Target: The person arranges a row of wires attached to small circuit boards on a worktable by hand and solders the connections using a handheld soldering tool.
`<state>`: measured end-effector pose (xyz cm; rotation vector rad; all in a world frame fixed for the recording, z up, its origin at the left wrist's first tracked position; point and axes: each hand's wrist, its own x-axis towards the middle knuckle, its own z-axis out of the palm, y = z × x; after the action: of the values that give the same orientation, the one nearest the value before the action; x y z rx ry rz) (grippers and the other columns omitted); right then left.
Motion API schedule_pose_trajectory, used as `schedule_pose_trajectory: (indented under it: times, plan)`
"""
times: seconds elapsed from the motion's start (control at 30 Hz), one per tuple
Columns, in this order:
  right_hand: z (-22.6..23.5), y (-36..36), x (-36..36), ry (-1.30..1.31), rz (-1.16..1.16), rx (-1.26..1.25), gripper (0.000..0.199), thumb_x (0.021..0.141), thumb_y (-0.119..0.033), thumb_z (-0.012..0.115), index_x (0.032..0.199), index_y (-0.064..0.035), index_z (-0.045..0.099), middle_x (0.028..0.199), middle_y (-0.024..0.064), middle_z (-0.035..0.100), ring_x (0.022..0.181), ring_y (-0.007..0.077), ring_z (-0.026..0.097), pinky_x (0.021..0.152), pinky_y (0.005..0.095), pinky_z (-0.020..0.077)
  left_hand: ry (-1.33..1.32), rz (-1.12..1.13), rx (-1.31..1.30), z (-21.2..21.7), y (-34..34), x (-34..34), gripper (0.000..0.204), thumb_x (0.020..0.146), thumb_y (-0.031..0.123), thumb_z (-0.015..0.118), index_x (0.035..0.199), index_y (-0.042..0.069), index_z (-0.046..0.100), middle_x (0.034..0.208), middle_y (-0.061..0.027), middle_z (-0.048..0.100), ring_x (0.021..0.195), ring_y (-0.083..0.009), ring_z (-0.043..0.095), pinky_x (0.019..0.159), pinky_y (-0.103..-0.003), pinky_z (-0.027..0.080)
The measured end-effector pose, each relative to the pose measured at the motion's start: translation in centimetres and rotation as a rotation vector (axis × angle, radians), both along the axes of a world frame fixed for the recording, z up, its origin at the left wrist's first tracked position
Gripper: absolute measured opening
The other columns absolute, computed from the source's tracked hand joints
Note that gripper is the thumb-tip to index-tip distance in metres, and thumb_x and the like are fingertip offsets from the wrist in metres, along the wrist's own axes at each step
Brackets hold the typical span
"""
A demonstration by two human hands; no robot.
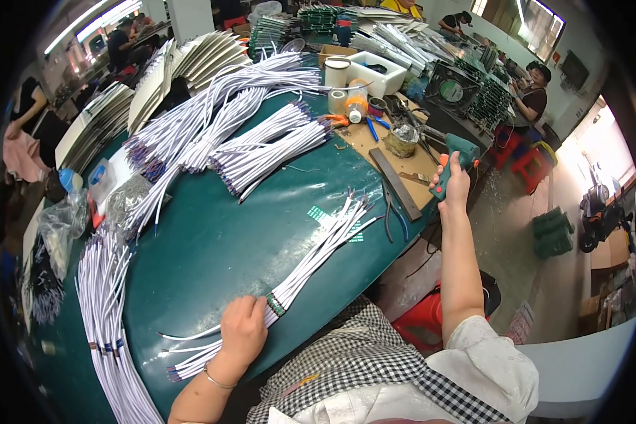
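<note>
The left hand (243, 326) is closed over a bundle of white cables (321, 256) lying slantwise on the green tabletop (212, 247), near the edge closest to the person. Its grip is narrow, the fingers curled down onto the cables (the fingertips are hidden, so how firmly they press I cannot tell). Just beside the knuckles, a row of small green circuit boards (276, 304) sits across the bundle. The cables fan out past the hand toward the lower left, and their other ends reach up toward the pliers.

The right hand (456, 178) is raised at the right edge of the table, wrapped around the handle of a green pistol-shaped power tool (462, 148) with orange buttons. The tool is well apart from the bundle, its dark front end toward the upper left.

Between the bundle and the tool lie slim pliers (396, 216) with blue on the handles and a flat metal bar (395, 183), the bar resting partly on a brown board (364, 145). An orange-and-white bottle (357, 102) stands near that board's far end. Thicker bunches of white cables (268, 150) are spread over the far side of the table, and another long bunch (104, 304) runs down its left side.
</note>
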<state>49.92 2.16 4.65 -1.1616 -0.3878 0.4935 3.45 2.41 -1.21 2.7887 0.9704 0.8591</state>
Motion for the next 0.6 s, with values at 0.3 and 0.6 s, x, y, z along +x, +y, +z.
schedule_pose_trajectory:
  times: [0.3, 0.6]
  plan:
    - [-3.9, 1.5, 1.5, -1.222, -0.209, -0.507, 0.047, 0.083, -0.041, 0.071, 0.096, 0.0025, 0.059, 0.054, 0.0069, 0.053, 0.044, 0.0182, 0.056, 0.047, 0.0355, 0.0445, 0.010, -0.005, -0.010, 0.0, 0.2, -0.6, 0.026, 0.065, 0.002, 0.058, 0.091, 0.003, 0.062, 0.076, -0.0091, 0.051, 0.070, -0.0266, 0.054, 0.061, -0.038, 0.044]
    - [-0.8, 1.4, -1.8, -0.389, 0.074, -0.184, 0.038, 0.093, -0.038, 0.061, 0.107, -0.0026, 0.056, 0.069, -0.0006, 0.047, 0.047, 0.0095, 0.046, 0.040, 0.0254, 0.0394, 0.001, 0.020, 0.011, -0.5, -0.3, -1.5, 0.019, 0.069, 0.006, 0.057, 0.088, 0.004, 0.060, 0.078, -0.0076, 0.052, 0.073, -0.0240, 0.055, 0.064, -0.035, 0.045]
